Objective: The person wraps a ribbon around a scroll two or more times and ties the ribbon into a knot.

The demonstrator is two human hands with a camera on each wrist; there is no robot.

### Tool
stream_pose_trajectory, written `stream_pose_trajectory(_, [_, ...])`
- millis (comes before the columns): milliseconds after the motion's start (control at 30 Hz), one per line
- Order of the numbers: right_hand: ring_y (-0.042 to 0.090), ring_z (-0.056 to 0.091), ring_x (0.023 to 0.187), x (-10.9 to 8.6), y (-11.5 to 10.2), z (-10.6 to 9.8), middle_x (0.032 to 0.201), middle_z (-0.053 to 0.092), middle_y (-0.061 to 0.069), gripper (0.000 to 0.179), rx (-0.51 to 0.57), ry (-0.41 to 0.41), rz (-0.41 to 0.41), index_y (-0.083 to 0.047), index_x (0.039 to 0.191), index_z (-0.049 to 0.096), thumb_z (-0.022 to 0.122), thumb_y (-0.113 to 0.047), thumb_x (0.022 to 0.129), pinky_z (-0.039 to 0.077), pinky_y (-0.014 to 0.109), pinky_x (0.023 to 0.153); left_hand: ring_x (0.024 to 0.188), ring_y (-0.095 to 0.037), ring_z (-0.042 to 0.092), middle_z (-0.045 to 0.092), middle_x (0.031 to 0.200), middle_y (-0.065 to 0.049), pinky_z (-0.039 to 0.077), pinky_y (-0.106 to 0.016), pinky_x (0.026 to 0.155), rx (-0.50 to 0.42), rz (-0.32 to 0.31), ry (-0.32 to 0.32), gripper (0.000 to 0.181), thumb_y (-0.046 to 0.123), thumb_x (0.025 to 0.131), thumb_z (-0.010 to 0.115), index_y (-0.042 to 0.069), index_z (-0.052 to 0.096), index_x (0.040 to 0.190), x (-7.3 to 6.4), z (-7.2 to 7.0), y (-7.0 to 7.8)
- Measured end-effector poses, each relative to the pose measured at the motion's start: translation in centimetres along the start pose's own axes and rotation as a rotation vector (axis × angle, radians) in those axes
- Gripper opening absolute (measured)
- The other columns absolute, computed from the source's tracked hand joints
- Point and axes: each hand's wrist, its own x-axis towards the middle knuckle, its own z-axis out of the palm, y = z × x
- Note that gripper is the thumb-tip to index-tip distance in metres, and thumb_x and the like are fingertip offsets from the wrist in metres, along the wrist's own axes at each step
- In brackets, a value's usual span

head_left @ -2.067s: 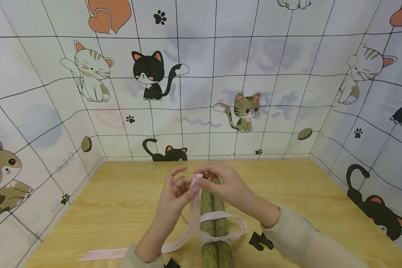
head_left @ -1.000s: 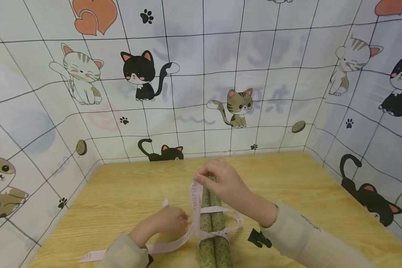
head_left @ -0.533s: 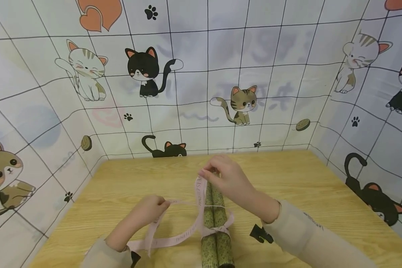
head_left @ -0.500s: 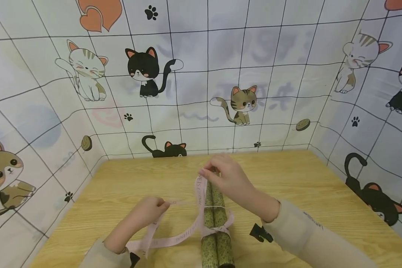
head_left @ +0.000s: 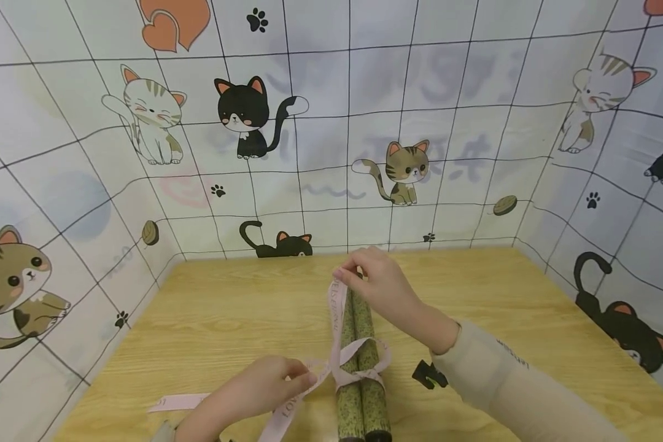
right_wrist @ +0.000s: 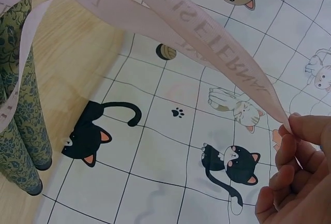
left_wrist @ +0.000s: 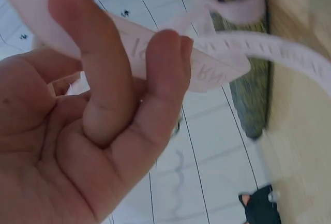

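Observation:
Two slim rolls (head_left: 349, 405) in green patterned covering with dark ends lie side by side on the table. Around them goes a pink ribbon (head_left: 339, 313) printed with letters, crossed or knotted on top, a loose loop standing off to the right. Thumb and index finger of my right hand (head_left: 389, 294) pinch a folded length of it, pulled up beyond the knot; the right wrist view shows this fold of ribbon (right_wrist: 207, 38) coming to a point at the fingertips. Left of the rolls, my left hand (head_left: 259, 387) holds another stretch of ribbon between thumb and fingers.
A small black object (head_left: 430, 374) lies right of the rolls, near the right sleeve. One ribbon end (head_left: 177, 402) rests on the wooden table (head_left: 226, 307) at the left. White cloth walls (head_left: 326, 92) printed with cats enclose the table's back and sides.
My left hand left the right one, dropped down left, took up a ribbon stretch and moved in toward the rolls. My right hand keeps its pinch. The loop across the rolls has shifted.

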Motion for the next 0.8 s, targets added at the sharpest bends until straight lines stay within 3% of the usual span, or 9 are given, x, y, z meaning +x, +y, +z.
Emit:
stream_pose_trajectory(100, [0.019,0.044,0.071,0.0,0.1,-0.1,0.076,0.055,-0.008,0.01,-0.004,-0.002,0.0,-0.016,0.08,0.064,0.066,-0.022,0.088,0.036,0.029,0.063,0.059,-0.011,0.06,0.068,0.079,0.002,0.052,-0.037,0.069,-0.058,0.028,-0.062,0.043,0.042,0.095,0.049,0.006,0.067,0.108,0.7,1.2,1.0])
stream_pose_trajectory(167, [0.016,0.043,0.071,-0.1,0.1,-0.2,0.075,0.054,-0.008,0.01,-0.014,-0.005,-0.003,-0.016,0.08,0.064,0.066,-0.023,0.088,0.037,0.028,0.063,0.06,-0.01,0.06,0.065,0.068,0.001,0.052,-0.035,0.069,-0.091,0.056,-0.098,0.043,0.042,0.096,0.048,0.006,0.067,0.11,1.3,2.1,1.6])
stream_pose_trajectory(300, [0.011,0.043,0.07,-0.4,-0.3,-0.3,0.074,0.052,-0.01,0.01,-0.01,-0.008,-0.023,-0.017,0.079,0.064,0.066,-0.022,0.088,0.039,0.027,0.063,0.074,-0.008,0.064,0.068,0.073,-0.001,0.053,-0.036,0.074,-0.115,0.123,-0.123,0.044,0.04,0.097,0.046,0.004,0.063,0.117,2.6,3.6,2.5])
stream_pose_trajectory(400, [0.01,0.045,0.072,-0.8,-0.6,-0.4,0.075,0.053,-0.01,0.011,0.008,-0.004,-0.06,-0.016,0.077,0.063,0.067,-0.019,0.087,0.04,0.026,0.065,0.087,-0.012,0.065,0.07,0.094,-0.001,0.053,-0.035,0.074,-0.096,0.176,-0.097,0.044,0.039,0.098,0.045,0.004,0.062,0.119,3.5,4.4,3.1])
stream_pose_trajectory(533, [0.01,0.046,0.075,-1.5,-1.0,-0.5,0.077,0.054,-0.011,0.011,0.009,-0.005,-0.094,-0.017,0.076,0.062,0.068,-0.019,0.086,0.041,0.026,0.068,0.097,-0.019,0.063,0.067,0.107,-0.004,0.053,-0.037,0.076,-0.09,0.225,-0.064,0.046,0.039,0.098,0.043,0.002,0.06,0.12,4.5,5.3,3.5])
stream_pose_trajectory(733, [0.007,0.048,0.082,-1.9,-1.4,-0.9,0.079,0.056,-0.013,0.011,-0.011,-0.021,-0.081,-0.019,0.078,0.061,0.068,-0.021,0.086,0.042,0.028,0.07,0.064,-0.015,0.067,0.064,0.105,0.0,0.049,-0.038,0.086,-0.324,0.206,-0.135,0.063,0.038,0.098,0.046,-0.002,0.027,0.144,5.3,6.1,3.6])
stream_pose_trajectory(800, [0.007,0.048,0.083,-2.0,-1.3,-0.9,0.08,0.056,-0.013,0.012,-0.018,-0.021,-0.087,-0.02,0.078,0.06,0.068,-0.022,0.086,0.042,0.028,0.071,0.049,-0.01,0.06,0.065,0.09,0.002,0.054,-0.033,0.073,-0.397,0.217,-0.124,0.058,0.035,0.098,0.048,0.0,0.033,0.141,5.1,5.8,3.7])
